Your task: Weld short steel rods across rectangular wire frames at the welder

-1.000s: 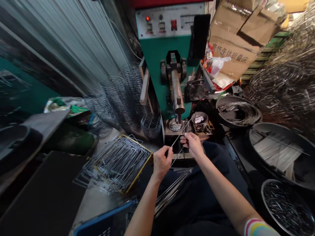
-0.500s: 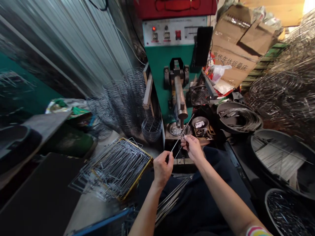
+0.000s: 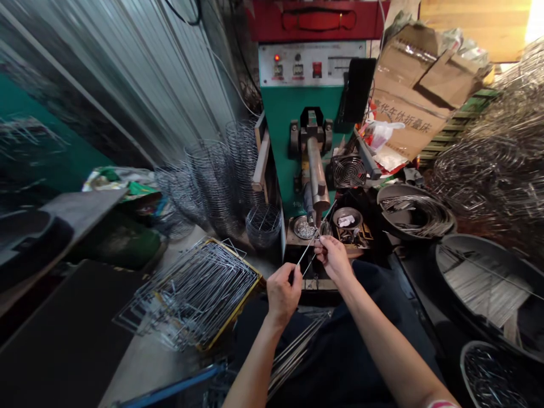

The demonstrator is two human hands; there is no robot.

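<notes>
Green machine: the green machine (image 3: 293,113) stands at the far edge of the tabletop. It has a red top, a small red light and a metal arm (image 3: 317,170) that points down.
Wire heap: a big tangle of bent wire (image 3: 488,164) fills the far right side.
Cardboard box: a crushed cardboard box (image 3: 408,107) leans just right of the machine.
Black tub: a black tub (image 3: 446,249) near the right edge holds lots of straight rods.
Wire frames: a thick stack of flat wire frames (image 3: 191,294) lies on a yellow-edged tray on the left part of the tabletop (image 3: 157,351).
Wire baskets: rows of round wire baskets (image 3: 212,181) stand behind the frames.
Rod bundle: a bundle of rods (image 3: 293,351) lies across the person's lap, below the hands.
Left hand: the left hand (image 3: 283,292) is a closed fist around the low end of the wire rod.
Right hand: the right hand (image 3: 334,258) pinches the wire rod higher up with its fingertips.
Wire rod: the thin wire rod (image 3: 305,251) is up in the air. It slants from the left hand toward the tip of the metal arm.
Little dish: a little dish (image 3: 302,228) of shiny bits sits under the arm.
How far along: it looks like plenty is done, for the frame stack is tall. It looks like plenty is left too, for the tub and the lap are full of plain rods.
</notes>
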